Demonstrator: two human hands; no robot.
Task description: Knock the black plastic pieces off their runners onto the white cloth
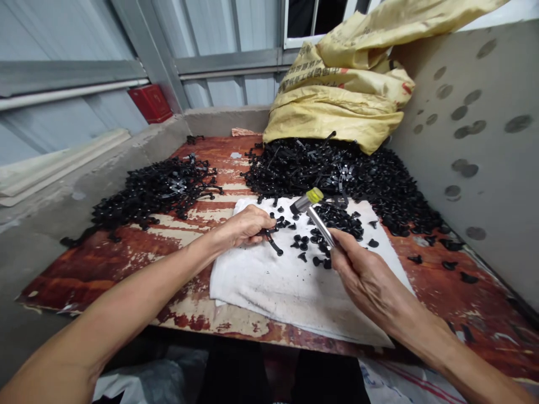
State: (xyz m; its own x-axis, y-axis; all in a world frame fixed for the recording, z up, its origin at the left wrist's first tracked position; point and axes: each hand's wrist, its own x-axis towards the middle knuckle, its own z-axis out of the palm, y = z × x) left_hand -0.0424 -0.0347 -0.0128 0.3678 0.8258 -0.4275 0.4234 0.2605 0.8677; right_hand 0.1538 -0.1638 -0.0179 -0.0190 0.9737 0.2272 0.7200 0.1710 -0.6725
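Observation:
My left hand (251, 225) is closed on a slim black plastic part (274, 244) with rounded ends, held just over a white cloth (261, 286). My right hand (357, 261) grips a small mallet (314, 209) by its metal handle. The mallet's head, yellow on one face and dark on the other, is raised above the cloth. Several small black stud-like pieces (302, 241) lie scattered between the hands. Behind the mallet, more of them form a low heap (339, 220) on the cloth.
A pile of black parts (155, 188) lies at the left of the worn red board (185, 280). A larger pile (307, 168) spills from a yellow sack (332, 112) at the back. A spotted panel (480, 140) borders the right; a red box (150, 103) sits on the back-left ledge.

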